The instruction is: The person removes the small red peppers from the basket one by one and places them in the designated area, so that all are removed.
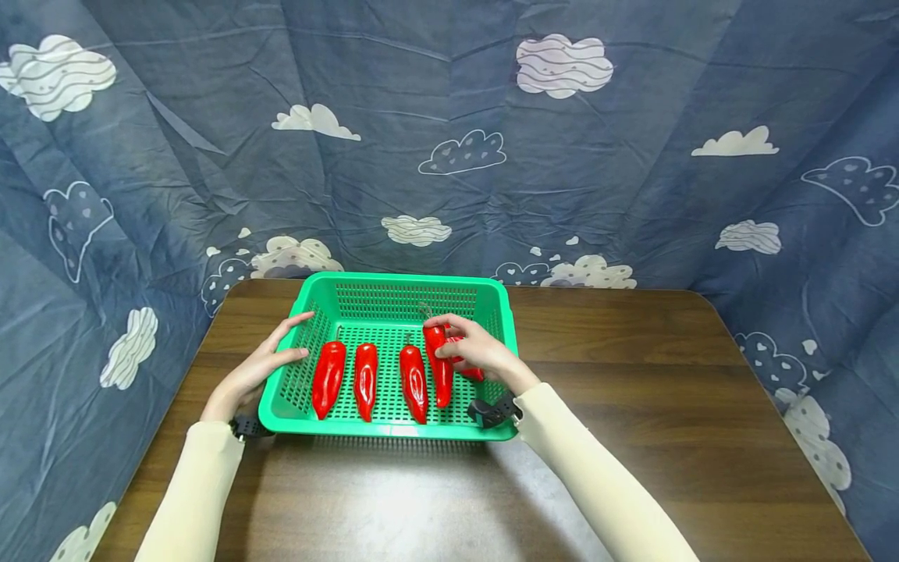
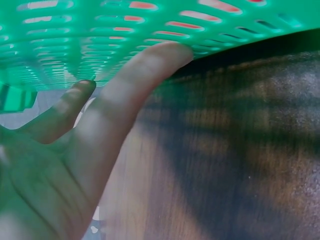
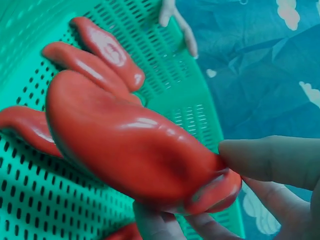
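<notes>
A green plastic basket (image 1: 393, 430) stands on the table with several glossy long red peppers in it. My right hand (image 1: 481, 350) pinches one red pepper (image 1: 441, 375) near its stem end, its tip pointing towards me. Close up in the right wrist view, the held pepper (image 3: 125, 140) lies between thumb and fingers above the others. Partly behind that hand is another red pepper (image 1: 472, 373). At the basket's left side, my left hand (image 1: 256, 367) lies with straight, spread fingers over the rim; its thumb (image 2: 145, 70) lies against the slotted wall.
Three more peppers lie apart in the basket: a left one (image 1: 328, 380), a middle one (image 1: 365, 382) and another (image 1: 413, 384). Brown wooden tabletop (image 1: 632, 390) extends to the right. Behind the table hangs a blue cloth (image 1: 449, 101) printed with clouds.
</notes>
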### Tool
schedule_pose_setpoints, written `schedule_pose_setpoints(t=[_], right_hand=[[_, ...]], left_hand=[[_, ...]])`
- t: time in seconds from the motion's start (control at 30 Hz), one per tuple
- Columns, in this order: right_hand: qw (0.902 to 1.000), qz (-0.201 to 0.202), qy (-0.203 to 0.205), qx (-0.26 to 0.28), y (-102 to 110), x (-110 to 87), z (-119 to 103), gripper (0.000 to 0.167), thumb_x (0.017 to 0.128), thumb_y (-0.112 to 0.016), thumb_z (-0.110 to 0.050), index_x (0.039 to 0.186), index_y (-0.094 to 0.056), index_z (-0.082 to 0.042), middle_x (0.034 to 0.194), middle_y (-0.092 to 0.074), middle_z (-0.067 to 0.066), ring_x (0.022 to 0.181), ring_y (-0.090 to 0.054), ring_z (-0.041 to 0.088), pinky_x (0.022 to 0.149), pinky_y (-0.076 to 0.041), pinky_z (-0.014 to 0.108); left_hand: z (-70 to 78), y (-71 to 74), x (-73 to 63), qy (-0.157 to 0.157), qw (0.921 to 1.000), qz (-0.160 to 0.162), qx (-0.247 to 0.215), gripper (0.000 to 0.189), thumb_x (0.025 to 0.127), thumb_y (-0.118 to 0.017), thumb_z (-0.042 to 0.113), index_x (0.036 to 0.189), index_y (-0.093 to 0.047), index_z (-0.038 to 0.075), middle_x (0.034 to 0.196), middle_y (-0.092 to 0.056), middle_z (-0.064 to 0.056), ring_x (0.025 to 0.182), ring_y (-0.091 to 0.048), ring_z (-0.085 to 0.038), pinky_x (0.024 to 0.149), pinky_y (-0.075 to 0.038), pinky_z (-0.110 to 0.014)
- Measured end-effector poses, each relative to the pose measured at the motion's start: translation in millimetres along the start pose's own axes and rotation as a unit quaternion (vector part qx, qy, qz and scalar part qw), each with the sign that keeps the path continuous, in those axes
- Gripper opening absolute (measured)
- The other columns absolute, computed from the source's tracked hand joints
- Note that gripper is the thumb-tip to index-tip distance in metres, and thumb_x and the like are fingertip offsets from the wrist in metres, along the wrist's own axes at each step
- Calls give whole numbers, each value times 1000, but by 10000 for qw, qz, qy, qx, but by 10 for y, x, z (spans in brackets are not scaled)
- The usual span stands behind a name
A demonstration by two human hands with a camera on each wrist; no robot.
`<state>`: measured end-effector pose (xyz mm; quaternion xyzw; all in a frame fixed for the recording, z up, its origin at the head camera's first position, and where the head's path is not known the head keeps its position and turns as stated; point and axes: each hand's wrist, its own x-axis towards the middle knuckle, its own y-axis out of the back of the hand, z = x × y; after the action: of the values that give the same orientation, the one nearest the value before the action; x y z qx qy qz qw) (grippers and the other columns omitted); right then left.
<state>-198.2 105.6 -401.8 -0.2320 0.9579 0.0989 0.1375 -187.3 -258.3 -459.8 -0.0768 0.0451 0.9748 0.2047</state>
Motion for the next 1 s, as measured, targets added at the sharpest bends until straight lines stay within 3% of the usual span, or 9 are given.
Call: schedule_pose_setpoints(t=[0.37,0.57,1.0], right_hand=[[9983,112,353,447,146,-135,-110,48,89,-55,5,135,-49,-6,130,-43,21,93,-60,29,75,-54,41],[9981,120,487,372,229,-184,-105,50,88,-57,5,136,-50,-7,130,-45,20,95,-58,27,72,-53,36],[9972,229,649,274,475,-315,-87,55,90,-58,0,142,-42,-7,135,-44,24,110,-55,34,82,-52,44]], left_hand=[[11,-9,-4,-25,10000,41,81,63,99,-51,16,152,-19,25,152,-5,-14,114,-45,-42,80,-50,-47],[11,-16,-9,-2,10000,46,13,63,99,-51,16,152,-19,25,152,-6,-14,115,-44,-44,81,-50,-49],[0,-25,-12,-57,9999,45,-78,62,99,-50,14,152,-20,25,152,-6,-13,114,-46,-43,82,-50,-46]])
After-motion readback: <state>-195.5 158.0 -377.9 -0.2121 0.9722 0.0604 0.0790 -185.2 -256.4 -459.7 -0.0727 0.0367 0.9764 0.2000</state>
